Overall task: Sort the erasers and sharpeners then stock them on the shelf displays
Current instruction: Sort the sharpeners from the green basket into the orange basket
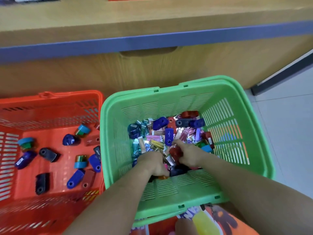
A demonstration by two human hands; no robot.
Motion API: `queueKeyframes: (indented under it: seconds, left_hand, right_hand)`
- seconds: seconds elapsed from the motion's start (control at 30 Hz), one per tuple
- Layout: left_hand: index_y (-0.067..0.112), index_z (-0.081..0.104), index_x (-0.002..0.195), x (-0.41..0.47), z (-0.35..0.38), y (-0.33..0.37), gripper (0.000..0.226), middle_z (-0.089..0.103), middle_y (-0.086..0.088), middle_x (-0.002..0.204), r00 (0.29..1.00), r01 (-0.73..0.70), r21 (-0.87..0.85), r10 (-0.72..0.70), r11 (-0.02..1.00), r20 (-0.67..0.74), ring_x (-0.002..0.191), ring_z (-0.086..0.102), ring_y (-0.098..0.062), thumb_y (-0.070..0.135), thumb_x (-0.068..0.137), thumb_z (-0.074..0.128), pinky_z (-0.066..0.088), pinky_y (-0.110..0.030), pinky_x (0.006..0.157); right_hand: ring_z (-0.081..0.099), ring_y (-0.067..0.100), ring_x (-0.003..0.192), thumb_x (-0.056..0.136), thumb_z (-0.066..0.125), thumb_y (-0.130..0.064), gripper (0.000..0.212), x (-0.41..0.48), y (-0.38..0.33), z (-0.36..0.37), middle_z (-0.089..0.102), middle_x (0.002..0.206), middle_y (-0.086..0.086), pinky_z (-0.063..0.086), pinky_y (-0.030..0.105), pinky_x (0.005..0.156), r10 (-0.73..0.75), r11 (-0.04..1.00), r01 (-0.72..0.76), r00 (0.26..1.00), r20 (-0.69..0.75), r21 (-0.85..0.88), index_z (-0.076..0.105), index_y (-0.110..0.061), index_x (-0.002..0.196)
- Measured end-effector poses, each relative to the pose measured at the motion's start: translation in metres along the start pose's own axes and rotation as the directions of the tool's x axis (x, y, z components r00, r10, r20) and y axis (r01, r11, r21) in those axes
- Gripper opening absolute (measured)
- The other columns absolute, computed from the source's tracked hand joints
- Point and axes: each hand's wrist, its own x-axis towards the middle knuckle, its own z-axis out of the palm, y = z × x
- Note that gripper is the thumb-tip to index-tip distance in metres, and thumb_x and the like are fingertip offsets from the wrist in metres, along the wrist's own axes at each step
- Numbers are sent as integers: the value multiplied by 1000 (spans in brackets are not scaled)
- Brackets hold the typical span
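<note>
Head view: both my hands are down in the green basket (169,99), right hand (188,154) closed on a red sharpener (174,152), left hand (153,162) curled, grip unclear, and erasers (153,138) could snag along into the orange basket (50,97) of sorted sharpeners.

Green basket (225,92) and red basket (50,97): glossy slatted plastic. Sharpeners (75,178) smooth plastic (some metallic-looking). Eraser wrappers (153,138) shiny foil. Shelf front (101,72) matt wood-grain.
</note>
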Motion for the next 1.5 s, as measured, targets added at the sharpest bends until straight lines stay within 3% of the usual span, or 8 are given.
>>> queueKeyframes:
  seconds: [0.27,0.37,0.5,0.67,0.8,0.97,1.23,1.5]
  left_hand:
    - [21,44,120,-13,-8,9,52,62,0,102,989,-46,-189,17,981,-149,94,61,-24,38,78,70,53,-38,83]
    - [25,50,114,-40,-50,13,40,63,3,101,946,-144,-352,24,925,-324,93,62,-21,43,81,64,52,-36,84]
    - [19,65,97,-121,-113,-12,27,69,3,85,862,-496,-772,117,397,-494,76,66,-15,42,83,66,51,-19,64]
    - [18,72,69,-186,-151,-106,28,65,-4,59,700,-698,-713,-261,-57,-665,50,58,-15,32,88,57,48,-22,50]
    - [17,64,102,-164,-116,-212,18,63,1,71,631,-533,-821,-550,207,-548,49,55,-10,27,87,66,43,-21,45]
    - [15,55,103,-108,-9,-282,40,60,-17,86,744,-159,-975,-631,153,-220,62,58,-25,6,70,75,52,-35,52]
    - [14,65,115,-89,12,-284,41,68,-13,116,619,-73,-949,-732,308,-285,104,64,-29,3,77,57,50,-38,92]
    - [34,66,80,-163,-106,-161,39,72,8,82,461,-597,-573,-345,561,-818,83,68,-11,-3,77,52,54,-33,83]
  right_hand:
    - [63,25,92,85,59,-29,38,21,-12,17,64,101,0,52,35,72,7,960,-48,989,-148,-276,42,-31,119]
    - [65,30,99,84,66,-26,43,10,-15,-5,68,112,10,53,37,84,102,975,-89,993,-55,205,52,-19,124]
    - [69,27,83,70,77,-28,61,-34,-54,-85,70,109,18,57,32,59,-61,332,-127,986,155,935,58,-20,127]
    - [69,24,77,76,65,-14,39,-76,-173,-128,69,105,12,55,27,46,-482,258,141,876,1,956,66,-26,113]
    - [64,12,64,90,62,-6,28,-77,-271,-57,64,93,2,58,29,51,-459,487,161,883,95,859,67,-26,109]
    - [54,13,80,82,65,-7,34,-13,-304,60,65,97,4,49,22,66,-196,820,185,980,-38,542,66,-18,114]
    - [65,24,100,86,55,-8,45,-4,-306,51,66,107,0,52,38,90,-61,806,153,983,-176,572,54,-27,128]
    - [69,22,66,84,53,-6,32,-102,-280,-73,69,91,17,56,24,57,-546,154,202,833,-87,967,63,-9,114]
